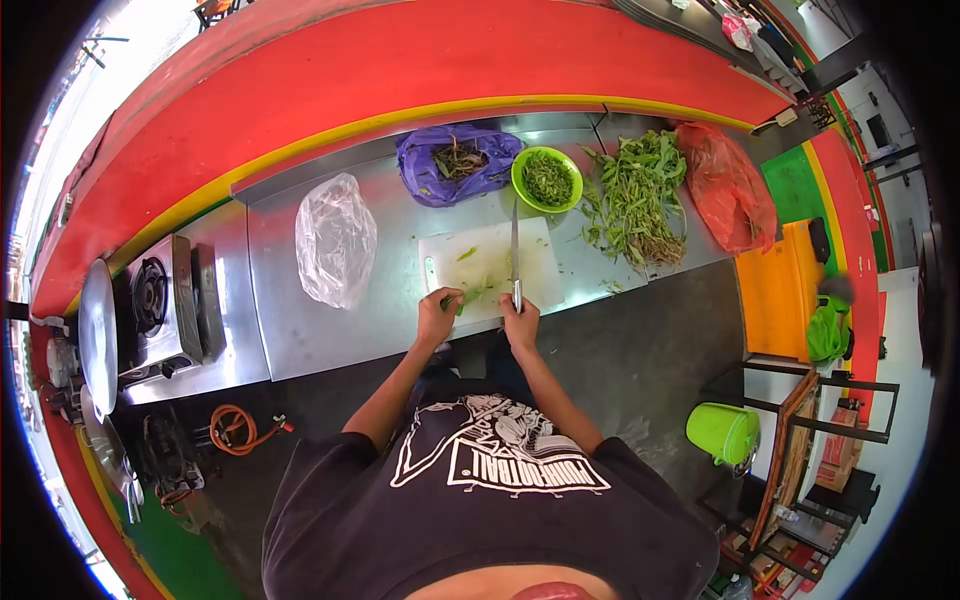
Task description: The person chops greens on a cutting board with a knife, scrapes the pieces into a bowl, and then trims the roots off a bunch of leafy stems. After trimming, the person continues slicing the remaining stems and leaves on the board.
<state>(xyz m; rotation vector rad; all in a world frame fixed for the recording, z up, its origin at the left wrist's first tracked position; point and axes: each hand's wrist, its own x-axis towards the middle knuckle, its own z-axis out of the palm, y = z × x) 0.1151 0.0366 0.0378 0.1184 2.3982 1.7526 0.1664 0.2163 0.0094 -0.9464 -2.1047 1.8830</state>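
Note:
My right hand (520,322) is wrapped round the handle of a knife (515,245), whose long blade points away from me over a white cutting board (440,247). My left hand (438,316) is closed, fingers bent, on some green leaves (474,293) at the board's near edge. A few loose bits of leaf lie on the board. Just beyond the knife tip stands a bright green bowl (518,182) filled with chopped greens (548,179). To its right lies a large heap of leafy greens (640,190) with roots toward me.
A purple plastic bag (420,180) with plant scraps and a clear plastic bag (336,240) lie on the steel counter (280,330). A red plastic bag (727,190) is at the right end. A gas stove (150,300) stands left; a green bucket (722,432) is on the floor.

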